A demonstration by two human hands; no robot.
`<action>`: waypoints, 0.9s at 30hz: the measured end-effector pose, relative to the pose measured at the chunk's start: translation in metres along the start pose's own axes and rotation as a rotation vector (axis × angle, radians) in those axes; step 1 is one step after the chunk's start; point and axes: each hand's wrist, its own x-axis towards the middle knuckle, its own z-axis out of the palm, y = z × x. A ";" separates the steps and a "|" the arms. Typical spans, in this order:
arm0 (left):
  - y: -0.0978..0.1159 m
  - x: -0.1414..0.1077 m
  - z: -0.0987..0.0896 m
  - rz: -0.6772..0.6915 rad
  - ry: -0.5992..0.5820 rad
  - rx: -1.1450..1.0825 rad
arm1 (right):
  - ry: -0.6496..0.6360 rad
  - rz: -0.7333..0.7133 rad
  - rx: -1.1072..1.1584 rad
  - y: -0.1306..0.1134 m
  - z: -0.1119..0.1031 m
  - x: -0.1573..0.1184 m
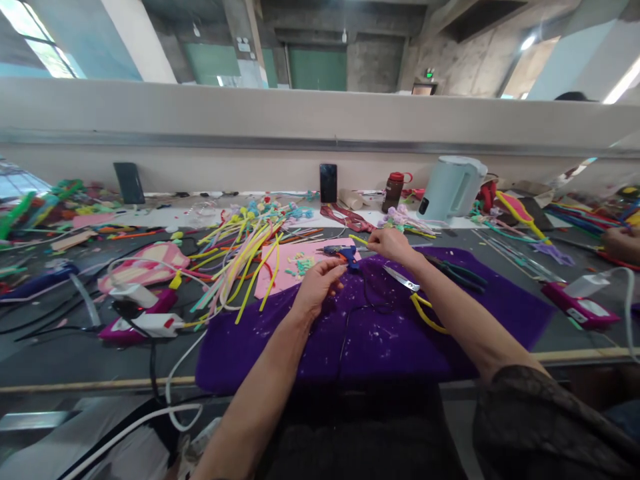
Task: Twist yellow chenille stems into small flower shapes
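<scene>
At the left of the tabletop point(50, 360), near its front edge, a magenta power strip point(123, 335) lies among white and black cables. To the right, a loose bundle of stems point(253, 247), mostly yellow, spreads from the rear toward the left edge of a purple cloth point(400, 353), which covers the middle of the front edge. A pink sheet point(284, 280) carrying small pale pieces point(303, 267) lies at the cloth's rear edge. The left hand point(320, 287) is held just in front of the blue glue gun point(340, 252), thumb and forefinger brought close together; whether anything is pinched there, or the gun touched, cannot be told. The gun's long axis runs left to right, nozzle leftward. The right hand point(393, 245), at the rear edge of the cloth, pinches a yellow stem point(358, 240) between thumb and fingers. The stem's visible end projects leftward and slightly toward the rear edge of the tabletop, beyond the gun; the left hand appears nearer to the gun's grip. Scissors point(401, 279) and dark-handled pliers point(450, 267) rest on the cloth's right half. Another person's hand point(621, 244) shows at the far right.
</scene>
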 end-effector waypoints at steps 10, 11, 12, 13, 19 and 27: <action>-0.002 -0.002 0.002 -0.007 -0.052 0.037 | -0.079 0.037 -0.155 0.002 0.036 0.037; -0.003 -0.002 0.002 -0.008 -0.057 0.040 | -0.078 0.033 -0.161 0.003 0.036 0.039; -0.003 -0.002 0.002 -0.009 -0.061 0.043 | -0.077 0.030 -0.167 0.004 0.037 0.040; -0.002 -0.002 0.002 -0.010 -0.062 0.045 | -0.076 0.028 -0.174 0.004 0.037 0.041; -0.003 -0.003 0.003 -0.032 -0.076 0.064 | -0.071 0.006 -0.203 0.003 0.039 0.049; -0.004 -0.005 0.004 -0.043 -0.110 0.108 | -0.058 -0.042 -0.230 0.005 0.042 0.061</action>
